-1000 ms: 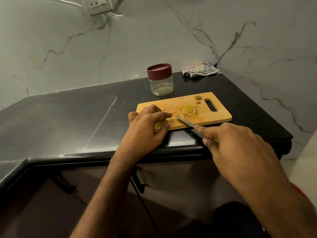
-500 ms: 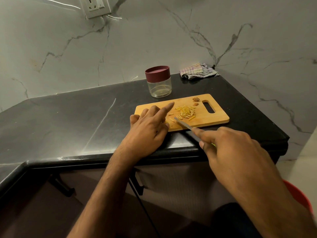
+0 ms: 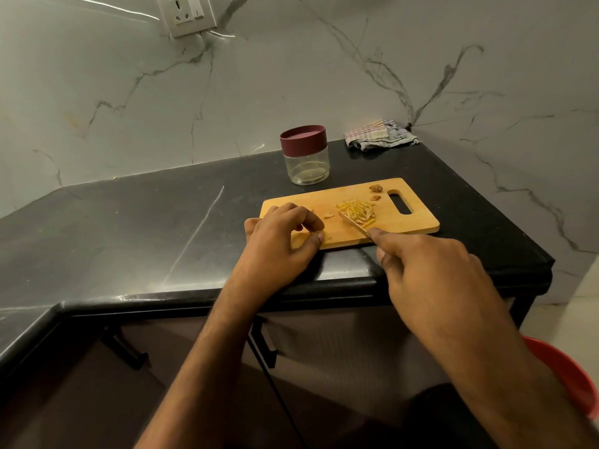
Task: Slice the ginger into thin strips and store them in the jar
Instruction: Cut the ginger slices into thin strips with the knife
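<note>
While right hand hides knife handle — left grip contents unclear.

- Pale yellow ginger strips lie heaped on a wooden cutting board.
- A clear glass jar with its maroon lid on stands upright just behind the board.

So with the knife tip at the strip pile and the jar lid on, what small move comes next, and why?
Probably the right hand sweeps the knife to gather the ginger strips into one heap. They lie loosely spread on the cutting board, the blade tip is at their near edge, and the jar behind is closed and looks empty, so gathering likely comes before opening it.
</note>
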